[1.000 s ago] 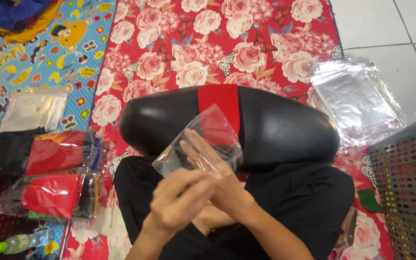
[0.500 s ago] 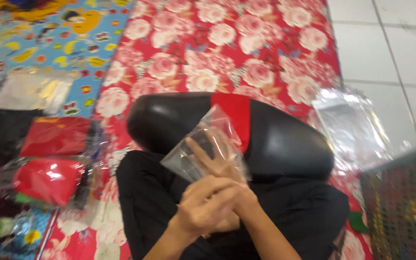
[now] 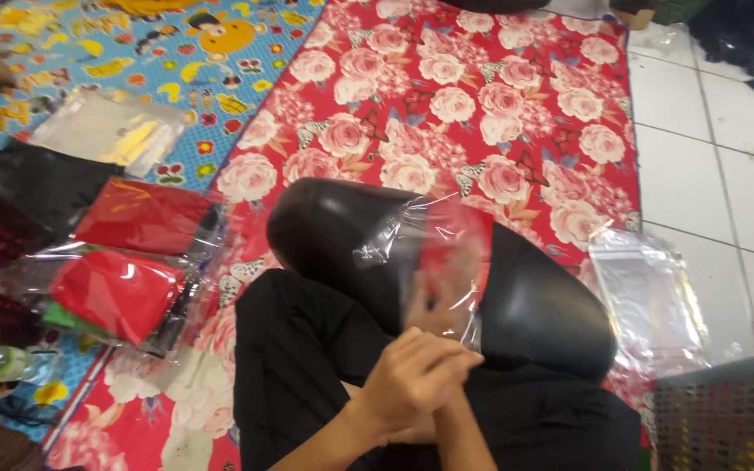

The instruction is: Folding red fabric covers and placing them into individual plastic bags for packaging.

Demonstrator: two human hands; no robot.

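Both hands are working an empty clear bag [image 3: 429,262] at center: the left hand [image 3: 416,379] is clamped on its bottom edge, the right hand [image 3: 434,301], blurred behind, seemingly pinching it. Packed red bags [image 3: 119,292] are lying at nine o'clock.

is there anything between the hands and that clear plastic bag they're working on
Nothing visible. Both hands are already on the clear plastic bag: the left hand overlaps the right hand at its lower edge, with fingers showing through the film. The bag is held up over the black cushion.
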